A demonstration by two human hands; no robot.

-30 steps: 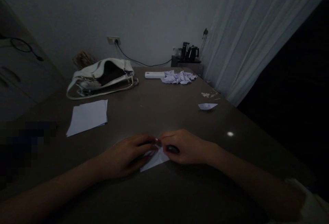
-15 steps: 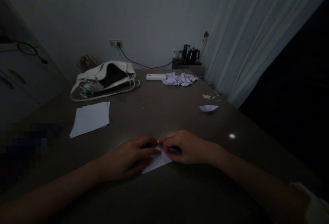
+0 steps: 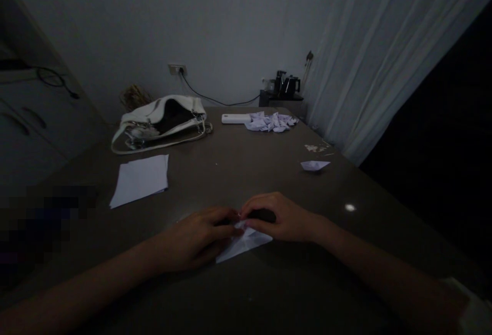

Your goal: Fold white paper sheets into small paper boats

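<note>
So this is mid-fold on a small piece of white paper (image 3: 244, 243) sitting on the dark table (image 3: 269, 294), close to the near edge and roughly in the middle. Both hands are down on it: the left hand (image 3: 196, 236) lies flat-ish over the left part of the sheet, fingers together pressing it to the table, and the right hand (image 3: 277, 218) is curled over the top with its fingertips meeting the left ones at the paper's upper point, looks like a pinch on that tip, though it's dim and I can't tell exactly how much paper is between the fingers. I'd say it's the crease-setting stage of a fold, with a triangular flap poking out toward the near edge. The next move probably needs the left hand holding the sheet steady while the right runs along the fold line, keeping the corners lined up. Around it: a stack of white sheets (image 3: 140, 179) toward the left edge, a white handbag (image 3: 163, 121) at the far left, a phone (image 3: 236, 118) and a pile of folded papers (image 3: 272, 121) by the far edge, and one little folded boat (image 3: 314, 165) near the right edge.
</note>
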